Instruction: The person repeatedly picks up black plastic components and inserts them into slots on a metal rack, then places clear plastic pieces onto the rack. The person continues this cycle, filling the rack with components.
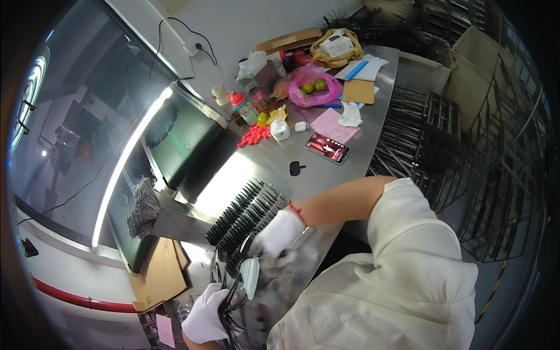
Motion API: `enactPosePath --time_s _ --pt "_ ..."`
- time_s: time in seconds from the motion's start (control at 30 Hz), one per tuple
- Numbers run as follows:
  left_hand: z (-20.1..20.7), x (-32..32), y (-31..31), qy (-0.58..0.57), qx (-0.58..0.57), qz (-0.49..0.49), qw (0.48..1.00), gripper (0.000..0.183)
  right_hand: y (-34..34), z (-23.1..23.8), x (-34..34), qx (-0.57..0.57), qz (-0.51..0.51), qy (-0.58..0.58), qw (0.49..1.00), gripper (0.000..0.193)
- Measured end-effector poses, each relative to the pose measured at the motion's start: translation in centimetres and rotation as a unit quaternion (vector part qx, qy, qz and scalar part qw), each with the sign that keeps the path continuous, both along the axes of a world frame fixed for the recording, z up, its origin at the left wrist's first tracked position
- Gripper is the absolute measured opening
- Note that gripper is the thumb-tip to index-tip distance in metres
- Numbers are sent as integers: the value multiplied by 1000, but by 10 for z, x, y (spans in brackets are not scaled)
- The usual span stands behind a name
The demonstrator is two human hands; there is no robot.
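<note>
My left hand (pixel 205 315), in a white glove, is low in the view, closed around a bunch of thin black strips (pixel 234 309) that hang at its right side. My right hand (pixel 279 234), also white-gloved with a red band at the wrist, is at the near end of a rack of black parts (pixel 248 211). Motion smears its fingers, so its grip is hidden. The black parts stand in several close, slanting rows on the metal table. Between the two hands a pale green, tapered piece (pixel 249 276) sticks up; what supports it cannot be made out.
A phone (pixel 328 147), a black key-like piece (pixel 297 168), red pieces (pixel 255 136) and a pink bag of fruit (pixel 315 86) lie farther along the metal table (pixel 280 165). A bundle of grey wire-like pieces (pixel 143 209) and cardboard (pixel 157 276) are at left. Metal racks (pixel 417 125) stand at right.
</note>
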State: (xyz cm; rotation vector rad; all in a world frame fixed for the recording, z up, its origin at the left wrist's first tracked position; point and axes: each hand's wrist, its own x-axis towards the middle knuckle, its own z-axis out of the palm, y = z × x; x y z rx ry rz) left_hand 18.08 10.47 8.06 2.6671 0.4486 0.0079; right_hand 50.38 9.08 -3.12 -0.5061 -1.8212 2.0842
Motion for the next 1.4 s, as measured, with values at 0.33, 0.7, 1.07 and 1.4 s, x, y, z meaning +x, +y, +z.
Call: enactPosePath --time_s 0.33,0.7,1.07,1.4 --pt "21 -16 16 -120 -73 243 960 65 90 -137 204 527 -257 -573 573 36" --pt "-29 10 19 -193 -349 267 877 70 104 -143 173 428 -148 -520 724 24" --pt "-45 -2 6 -238 -465 235 820 76 118 -141 184 378 -147 -535 741 61" --pt "-55 -6 -3 -256 -533 221 776 81 90 -136 185 406 -124 -567 706 58"
